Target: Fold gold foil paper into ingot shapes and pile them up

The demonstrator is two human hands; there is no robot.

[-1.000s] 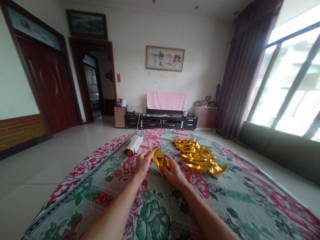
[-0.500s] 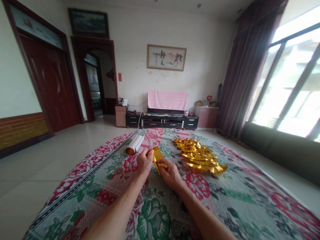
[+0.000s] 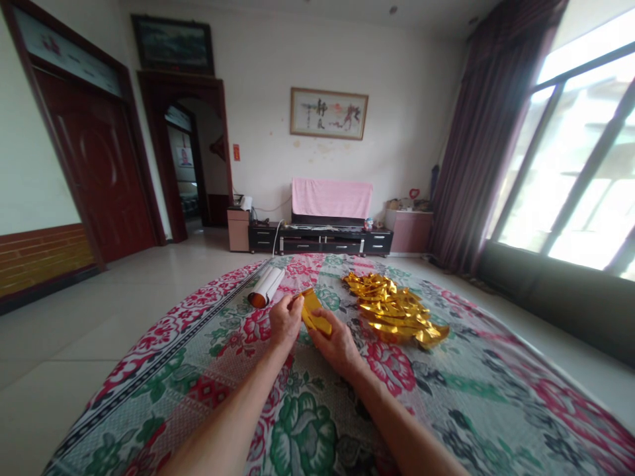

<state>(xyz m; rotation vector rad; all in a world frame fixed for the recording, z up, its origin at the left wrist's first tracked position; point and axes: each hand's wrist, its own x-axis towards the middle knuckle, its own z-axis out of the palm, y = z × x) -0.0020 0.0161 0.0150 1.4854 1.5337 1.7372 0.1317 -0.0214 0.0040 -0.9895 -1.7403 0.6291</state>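
Between my hands is a piece of gold foil paper [image 3: 311,304], partly folded, held just above the table. My left hand [image 3: 286,322] pinches its upper left edge between thumb and fingers. On the lower right, my right hand [image 3: 340,344] grips the folded part, with the thumb on top and other fingers hidden underneath. To the right of my hands lies a pile of folded gold foil pieces [image 3: 391,307], shiny and overlapping. A white roll [image 3: 268,284] with a gold-brown inside lies beyond my left hand.
A flowered cloth [image 3: 198,390] in red, green and grey covers the round table. Past its far edge stands a low black TV cabinet [image 3: 317,246], with a pink cloth [image 3: 331,197] draped over the screen. A window and a curtain [image 3: 461,145] are at the right.
My right hand has turned a little, and the foil's lower part now shows as a flatter, wider fold. My left hand keeps its pinch. The view has shifted slightly.
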